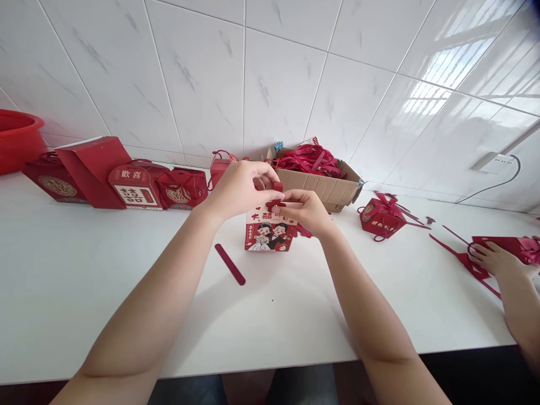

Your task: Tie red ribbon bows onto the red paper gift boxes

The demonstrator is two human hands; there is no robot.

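A red and cream gift box [270, 235] with a printed cartoon bride and groom stands upright on the table in front of me. Above its top, my left hand [248, 184] pinches a curled dark-red paper strap [278, 186] between thumb and fingers. My right hand [305, 211] meets it from the other side, its thumb and fingertips closed on the lower part of the same strap. Fingers hide where the strap joins the box. Nearer to me lies a flat dark-red strap [230, 264] with rounded ends. More red pieces [304, 231] show partly behind the box.
A cardboard box [324, 188] full of red ribbons stands against the tiled wall. Several red gift boxes [137, 188] line the back left, beside a red basin [19, 140]. At right are a ribboned box [382, 216] and another person's hand [491, 259] on a red box.
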